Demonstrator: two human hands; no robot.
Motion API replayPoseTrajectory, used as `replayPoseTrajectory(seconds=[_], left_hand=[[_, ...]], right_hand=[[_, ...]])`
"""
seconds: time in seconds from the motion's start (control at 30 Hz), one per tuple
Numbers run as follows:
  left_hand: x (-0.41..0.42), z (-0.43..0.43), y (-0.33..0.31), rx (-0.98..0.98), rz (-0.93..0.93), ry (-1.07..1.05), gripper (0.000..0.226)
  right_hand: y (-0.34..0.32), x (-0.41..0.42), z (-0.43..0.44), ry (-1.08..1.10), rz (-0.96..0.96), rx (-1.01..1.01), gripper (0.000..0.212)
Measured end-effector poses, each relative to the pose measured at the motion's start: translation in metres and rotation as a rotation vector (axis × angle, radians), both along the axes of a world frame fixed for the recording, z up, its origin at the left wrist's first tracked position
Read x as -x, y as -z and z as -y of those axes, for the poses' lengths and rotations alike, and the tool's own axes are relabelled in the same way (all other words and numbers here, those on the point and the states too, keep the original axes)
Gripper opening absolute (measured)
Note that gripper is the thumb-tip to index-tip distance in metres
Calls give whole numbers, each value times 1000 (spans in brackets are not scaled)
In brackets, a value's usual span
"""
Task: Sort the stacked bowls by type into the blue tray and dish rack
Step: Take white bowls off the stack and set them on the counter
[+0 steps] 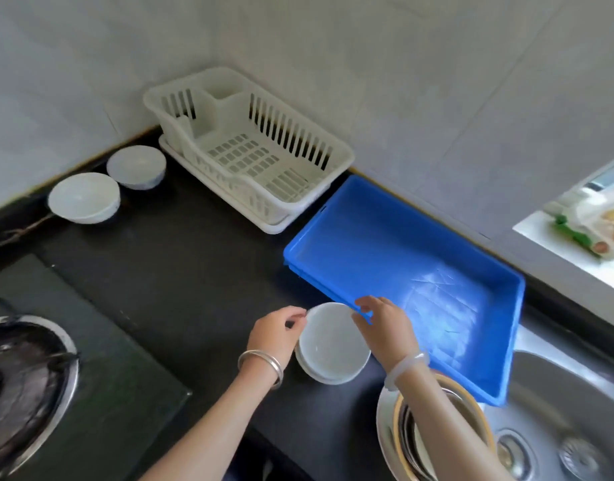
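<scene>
A stack of white bowls (333, 348) sits on the black counter just left of the blue tray (420, 244), which holds nothing. My left hand (274, 333) pinches the top bowl's left rim. My right hand (382, 324) holds its right rim, over the tray's near corner. The white dish rack (250, 147) stands behind, against the wall, with nothing in it. Two more white bowls, one (84, 197) nearer and one with a blue pattern (136, 167) behind it, rest at the far left of the counter.
A gas stove with a dark burner (24, 376) fills the lower left. A steel sink (569, 411) lies at the lower right, with a metal basin and strainer (437, 435) under my right forearm. A windowsill with packaged food (597, 227) is at the right.
</scene>
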State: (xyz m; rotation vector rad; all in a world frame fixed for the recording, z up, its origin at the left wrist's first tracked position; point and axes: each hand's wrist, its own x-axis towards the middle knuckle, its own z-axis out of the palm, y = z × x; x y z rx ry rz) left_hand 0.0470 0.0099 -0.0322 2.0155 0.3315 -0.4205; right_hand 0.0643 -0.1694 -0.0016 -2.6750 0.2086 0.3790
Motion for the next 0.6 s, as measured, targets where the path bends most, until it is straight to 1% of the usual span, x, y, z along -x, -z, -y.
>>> replayPoseTrajectory(seconds=[0.13, 0.23, 0.37, 0.4, 0.5, 0.6], left_hand=[[14, 12, 3, -56, 20, -6, 27], [18, 14, 5, -77, 20, -49, 27], [20, 15, 5, -32, 13, -115, 25], [20, 15, 4, -25, 10, -122, 25], [18, 15, 6, -46, -3, -115, 25], [16, 16, 6, -82, -23, -91, 24]], right_hand=[[9, 15, 9, 15, -12, 88, 20], [12, 18, 6, 13, 9, 170, 21], [11, 15, 3, -14, -8, 230, 14], [10, 15, 4, -9, -9, 225, 12], [6, 20, 7, 26, 1, 177, 15], [-4, 25, 15, 126, 31, 79, 16]])
